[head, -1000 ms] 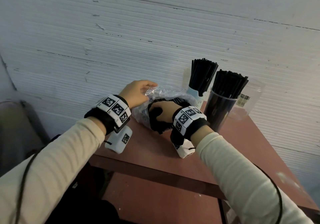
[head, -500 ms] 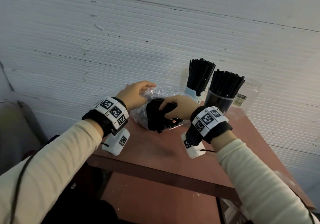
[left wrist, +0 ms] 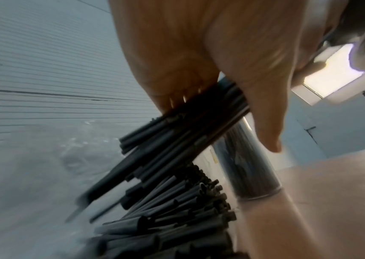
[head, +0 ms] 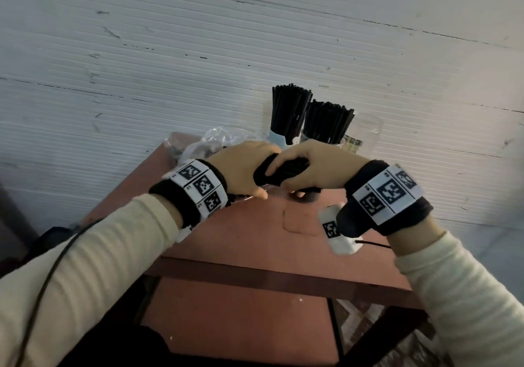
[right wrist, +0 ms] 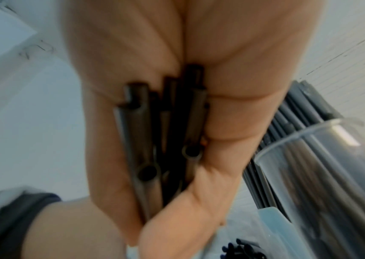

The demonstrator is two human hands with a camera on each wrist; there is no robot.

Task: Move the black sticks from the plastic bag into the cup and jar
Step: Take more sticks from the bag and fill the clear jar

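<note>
Both hands hold one bundle of black sticks (head: 286, 171) just above the table, in front of the containers. My left hand (head: 246, 166) grips its left end, and my right hand (head: 304, 162) curls over its middle. The right wrist view shows the stick ends (right wrist: 168, 140) clamped in that palm. The crumpled plastic bag (head: 215, 139) lies behind the left hand, with more sticks (left wrist: 177, 219) in it. A light blue cup (head: 279, 139) and a clear jar (head: 326, 137) stand at the back, both packed with upright sticks.
The red-brown table (head: 255, 239) stands against a white ribbed wall. A clear container (head: 367, 131) with no sticks showing stands right of the jar. The table's front edge runs just below my wrists, with a lower shelf under it.
My right hand has drawn a bundle of sticks out of the bag and to the right. My left hand has let go of the bag's mouth and taken hold of the bundle.
</note>
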